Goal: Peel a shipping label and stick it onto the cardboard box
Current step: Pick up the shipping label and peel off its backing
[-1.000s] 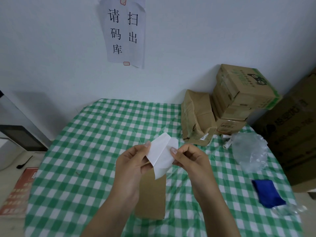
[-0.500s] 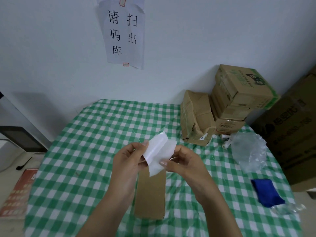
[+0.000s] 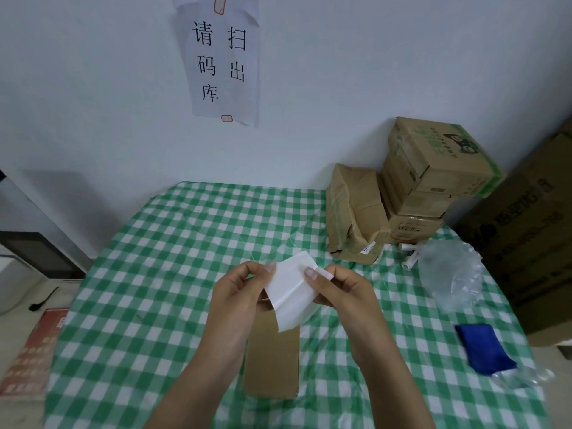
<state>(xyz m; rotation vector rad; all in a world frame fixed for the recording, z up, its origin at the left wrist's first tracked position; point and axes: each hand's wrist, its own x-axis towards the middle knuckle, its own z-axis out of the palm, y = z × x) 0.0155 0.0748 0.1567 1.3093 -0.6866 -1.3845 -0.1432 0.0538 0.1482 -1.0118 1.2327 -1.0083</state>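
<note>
Brown cardboard box (image 3: 272, 354) lies flat on the green check table (image 3: 139, 305), nearest. Above it, left hand (image 3: 238, 292) and right hand (image 3: 340, 289) each pinch the white shipping label (image 3: 291, 289) (creased, one corner lifting). Stacked cartons (image 3: 427, 181) far right.

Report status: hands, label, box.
Both hands, left and right, pinching label, peel under way. Cardboard box flat below, top bare. Nothing blocking.
</note>
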